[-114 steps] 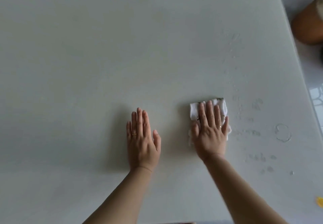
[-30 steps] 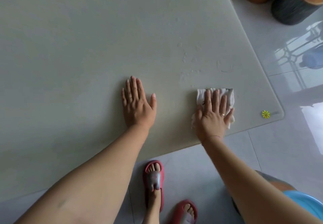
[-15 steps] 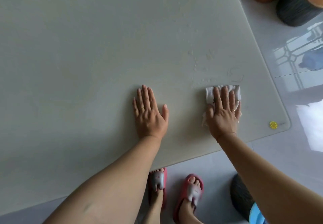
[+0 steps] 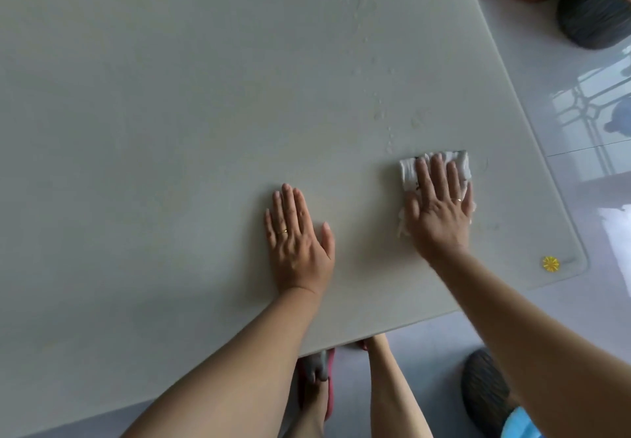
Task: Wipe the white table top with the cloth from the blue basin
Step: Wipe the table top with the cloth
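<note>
The folded cloth [image 4: 408, 173] lies on the white table top [image 4: 170, 113], right of centre in the frame, pressed flat under the straight fingers of the right hand [image 4: 438, 214]; the left hand [image 4: 297, 243] rests flat and empty to its left, hands apart. The cloth looks soft, light and damp, likely to bunch: load it from above with the full palm.

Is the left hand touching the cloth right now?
No, the left hand lies flat on the bare table, apart from the cloth, which only the right hand presses.
</note>
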Demonstrator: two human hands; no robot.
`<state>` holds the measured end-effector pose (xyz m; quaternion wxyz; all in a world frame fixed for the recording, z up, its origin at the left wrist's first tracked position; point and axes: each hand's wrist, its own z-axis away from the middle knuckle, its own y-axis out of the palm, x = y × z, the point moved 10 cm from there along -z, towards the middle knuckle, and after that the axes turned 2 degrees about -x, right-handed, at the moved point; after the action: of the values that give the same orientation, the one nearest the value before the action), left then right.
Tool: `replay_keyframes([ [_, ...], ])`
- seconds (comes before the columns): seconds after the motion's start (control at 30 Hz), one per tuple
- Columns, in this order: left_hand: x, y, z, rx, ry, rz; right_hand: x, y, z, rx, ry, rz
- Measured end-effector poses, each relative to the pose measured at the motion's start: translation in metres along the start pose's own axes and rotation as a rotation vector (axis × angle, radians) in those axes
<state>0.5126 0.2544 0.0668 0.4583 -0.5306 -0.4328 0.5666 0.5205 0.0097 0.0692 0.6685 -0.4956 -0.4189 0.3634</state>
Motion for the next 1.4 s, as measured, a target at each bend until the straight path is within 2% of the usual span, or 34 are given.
replay_keyframes([
  [0.07,0.000,0.000,-0.001,-0.003,-0.003,0.000,0.017,0.008,0.001,-0.011,0.159,-0.050],
  [0.1,0.000,0.000,-0.001,-0.004,-0.002,-0.006,0.038,0.015,0.005,-0.001,0.134,-0.060],
  [0.2,-0.002,-0.001,-0.002,0.012,0.004,-0.023,0.105,0.030,0.025,0.056,-0.233,-0.001],
  [0.27,-0.001,-0.001,-0.002,0.020,0.002,-0.026,0.111,0.026,0.024,0.083,-0.455,0.022],
  [0.33,0.000,-0.001,-0.001,0.029,-0.004,-0.035,0.093,0.017,0.008,0.079,-0.548,0.058],
  [0.4,0.001,-0.003,-0.002,0.030,-0.011,-0.020,0.059,0.005,-0.023,0.055,-0.402,0.049],
  [0.47,0.000,-0.005,-0.005,0.023,-0.007,0.020,0.035,-0.001,-0.046,0.008,-0.143,0.003],
  [0.53,-0.003,-0.011,-0.014,0.004,0.018,0.043,0.042,0.004,-0.046,-0.012,0.039,-0.030],
  [0.57,-0.006,-0.015,-0.021,-0.010,0.031,0.049,0.058,0.009,-0.040,-0.002,0.038,-0.048],
  [0.6,-0.008,-0.019,-0.031,-0.028,0.036,0.054,0.081,0.015,-0.033,0.013,-0.049,-0.046],
  [0.67,-0.011,-0.027,-0.055,-0.060,0.028,0.069,0.125,0.025,-0.013,0.061,-0.349,0.013],
  [0.73,-0.014,-0.034,-0.082,-0.081,0.028,0.084,0.132,0.023,-0.013,0.073,-0.596,0.065],
  [0.8,-0.018,-0.037,-0.104,-0.092,0.045,0.080,0.114,0.014,-0.036,0.061,-0.681,0.106],
  [0.87,-0.020,-0.035,-0.123,-0.085,0.066,0.071,0.084,0.002,-0.075,0.030,-0.562,0.092],
  [0.97,-0.019,-0.025,-0.144,-0.061,0.071,0.059,0.052,-0.009,-0.123,0.003,-0.235,0.011],
  [1.07,-0.015,-0.011,-0.153,-0.021,0.045,0.031,0.064,-0.004,-0.123,-0.019,-0.036,-0.038],
  [1.1,-0.015,-0.009,-0.153,-0.016,0.041,0.014,0.082,0.001,-0.115,-0.018,-0.065,-0.051],
  [1.2,-0.016,-0.009,-0.152,-0.017,0.032,-0.008,0.145,0.018,-0.076,0.052,-0.404,-0.022],
  [1.3,-0.017,-0.011,-0.152,-0.020,0.038,-0.015,0.150,0.015,-0.080,0.086,-0.666,0.040],
  [1.37,-0.017,-0.012,-0.151,-0.020,0.041,-0.018,0.133,0.008,-0.107,0.064,-0.705,0.092],
  [1.4,-0.017,-0.011,-0.151,-0.017,0.039,-0.017,0.122,0.004,-0.125,0.062,-0.659,0.092],
])
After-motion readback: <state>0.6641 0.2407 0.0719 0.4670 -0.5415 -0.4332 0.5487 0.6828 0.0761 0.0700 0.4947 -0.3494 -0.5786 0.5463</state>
